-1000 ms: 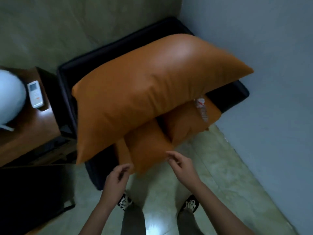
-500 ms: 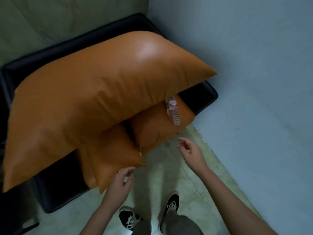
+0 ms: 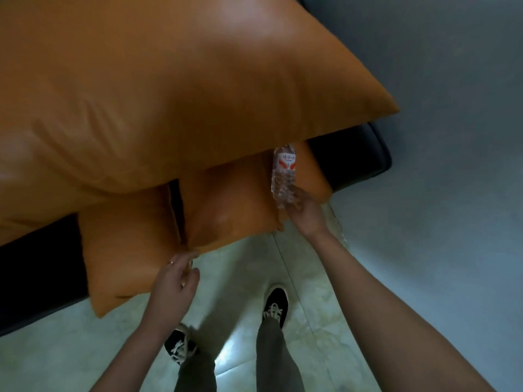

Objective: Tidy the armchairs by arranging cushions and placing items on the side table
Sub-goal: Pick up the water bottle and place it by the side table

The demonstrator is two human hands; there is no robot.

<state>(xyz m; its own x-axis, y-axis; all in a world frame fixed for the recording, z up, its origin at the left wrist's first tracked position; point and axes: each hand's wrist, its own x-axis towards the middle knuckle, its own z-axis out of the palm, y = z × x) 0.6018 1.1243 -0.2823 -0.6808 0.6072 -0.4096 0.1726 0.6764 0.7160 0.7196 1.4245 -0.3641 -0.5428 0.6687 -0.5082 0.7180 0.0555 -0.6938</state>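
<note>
A big orange cushion (image 3: 175, 91) lies across the black armchair (image 3: 356, 162) and fills the upper view. Under it, two smaller orange cushions stick out over the seat's front edge, one on the left (image 3: 124, 250) and one on the right (image 3: 235, 205). A clear plastic water bottle (image 3: 283, 174) with a red and white label lies on the right small cushion, its top tucked under the big cushion. My right hand (image 3: 304, 210) has its fingers around the bottle's lower end. My left hand (image 3: 172, 281) hovers by the corners of the two small cushions, fingers loosely curled, holding nothing.
A grey wall (image 3: 452, 137) stands close on the right of the armchair. Pale tiled floor (image 3: 70, 352) lies below, with my two legs and black shoes (image 3: 276, 306) on it. The side table is out of view.
The view has closed in on the armchair and shifted right, so the side table left the frame. My right hand reached forward and took hold of the bottle's lower end.
</note>
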